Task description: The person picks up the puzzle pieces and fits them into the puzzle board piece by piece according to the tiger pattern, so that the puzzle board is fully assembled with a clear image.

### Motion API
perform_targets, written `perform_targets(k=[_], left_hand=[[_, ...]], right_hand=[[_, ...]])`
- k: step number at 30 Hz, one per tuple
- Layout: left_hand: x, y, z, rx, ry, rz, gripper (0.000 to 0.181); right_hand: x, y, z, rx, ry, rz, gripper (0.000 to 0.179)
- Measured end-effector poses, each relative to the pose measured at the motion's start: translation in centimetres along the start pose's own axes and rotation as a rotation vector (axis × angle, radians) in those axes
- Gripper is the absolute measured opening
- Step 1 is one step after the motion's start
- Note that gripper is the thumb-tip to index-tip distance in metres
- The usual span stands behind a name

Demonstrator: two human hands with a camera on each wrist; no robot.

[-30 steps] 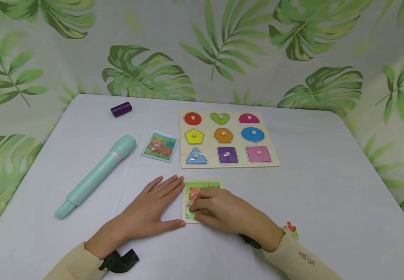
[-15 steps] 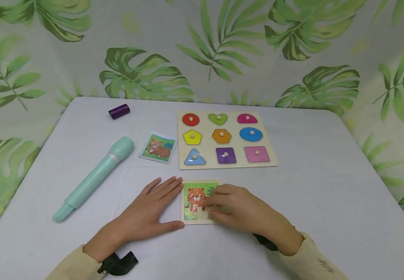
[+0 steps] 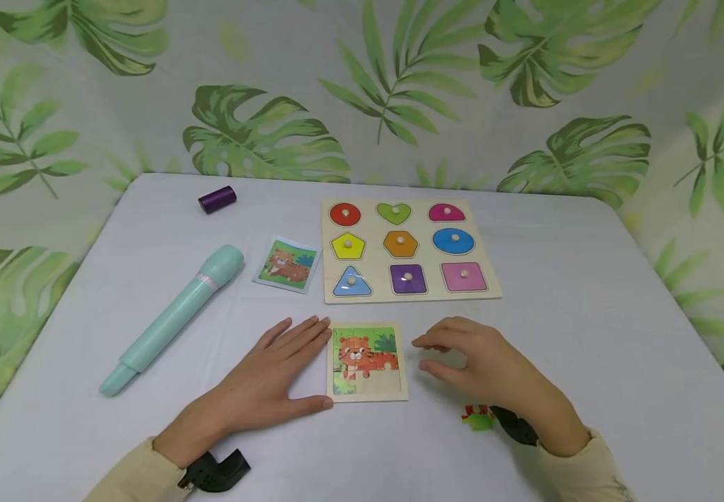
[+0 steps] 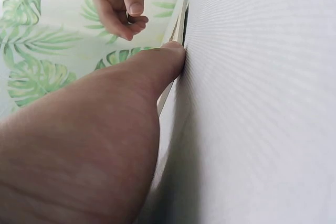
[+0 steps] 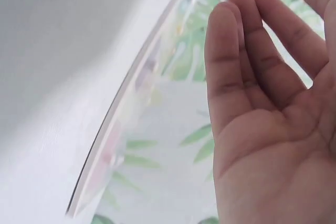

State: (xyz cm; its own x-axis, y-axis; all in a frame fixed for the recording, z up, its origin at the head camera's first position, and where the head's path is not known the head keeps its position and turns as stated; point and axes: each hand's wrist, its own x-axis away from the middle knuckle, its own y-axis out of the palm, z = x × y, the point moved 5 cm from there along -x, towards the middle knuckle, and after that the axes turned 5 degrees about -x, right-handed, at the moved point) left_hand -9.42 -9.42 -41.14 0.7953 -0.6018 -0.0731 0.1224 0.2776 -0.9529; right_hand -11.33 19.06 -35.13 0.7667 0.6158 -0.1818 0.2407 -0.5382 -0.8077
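A small wooden tiger jigsaw puzzle (image 3: 365,355) lies on the white table, with bare wood at its lower right. My left hand (image 3: 260,383) rests flat beside it, fingertips and thumb against the frame's left edge. My right hand (image 3: 484,357) hovers just right of the puzzle, fingers loosely bent. In the right wrist view the palm (image 5: 268,156) faces the camera and holds nothing. Under the right wrist lie loose red and green jigsaw pieces (image 3: 478,420), partly hidden; their number cannot be told.
Behind the puzzle lies a wooden shape board (image 3: 374,289) with knobbed pieces. A tiger picture card (image 3: 287,265) sits to its left. Farther left are a mint-green tube-shaped object (image 3: 170,321) and a small purple cylinder (image 3: 217,200). Leaf-patterned cloth (image 3: 393,90) hangs behind the table.
My right hand has drawn back to the right from over the puzzle, uncovering the tiger picture and the loose pieces near the wrist. The left hand keeps its place.
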Motion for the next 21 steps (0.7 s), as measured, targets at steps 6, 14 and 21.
perform_targets(k=[6,14,21], left_hand=[[0.0,0.0,0.0,0.001,-0.002,-0.007,0.097],[-0.1,0.1,0.0,0.006,-0.003,-0.018,0.097],[-0.2,0.1,-0.1,0.003,-0.009,-0.033,0.098]], right_hand=[[1.3,-1.5,1.4,-0.03,-0.022,0.014,0.035],[3.1,-2.1,2.8,-0.091,0.012,-0.08,0.035],[3.6,-1.4,4.0,-0.092,0.047,-0.159,0.038]])
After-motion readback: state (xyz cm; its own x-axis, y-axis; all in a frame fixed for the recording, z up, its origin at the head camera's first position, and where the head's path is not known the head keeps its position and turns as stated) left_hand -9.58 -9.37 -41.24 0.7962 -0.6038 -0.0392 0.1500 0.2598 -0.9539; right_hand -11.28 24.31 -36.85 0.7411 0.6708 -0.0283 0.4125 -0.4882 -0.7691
